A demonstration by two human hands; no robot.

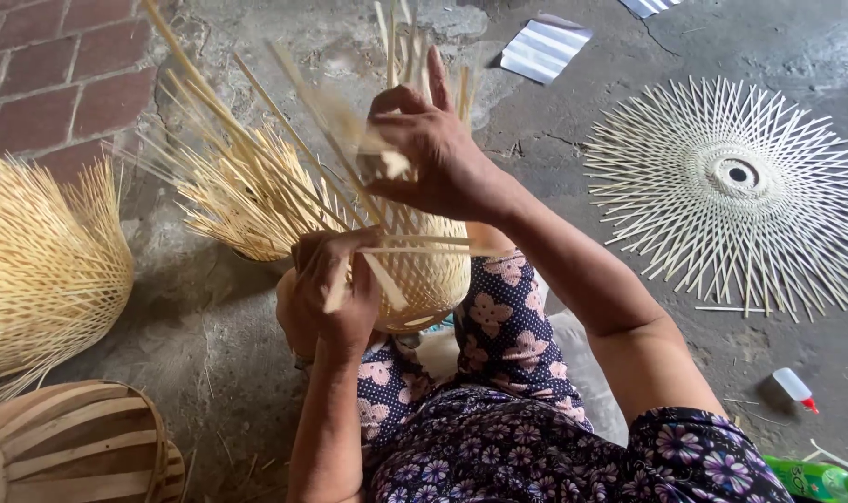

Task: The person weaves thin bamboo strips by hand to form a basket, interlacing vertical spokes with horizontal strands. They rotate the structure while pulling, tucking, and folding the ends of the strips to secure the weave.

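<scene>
A half-woven bamboo basket (pixel 429 270) rests on my lap, its loose pale strips (pixel 247 177) fanning up and to the left. My left hand (pixel 331 293) grips the woven side of the basket and pinches a flat strip. My right hand (pixel 429 149) is above the basket, fingers closed around a strip that it bends over the weave. My knee in dark flowered cloth (pixel 508 317) lies under the basket.
A flat round woven bamboo disc with radiating strips (pixel 736 182) lies on the concrete floor at right. An unfinished basket (pixel 42 261) and a wooden-slat frame (pixel 79 447) stand at left. A small white bottle with red tip (pixel 794 387), a green bottle (pixel 820 480) and striped paper (pixel 545 47) lie nearby.
</scene>
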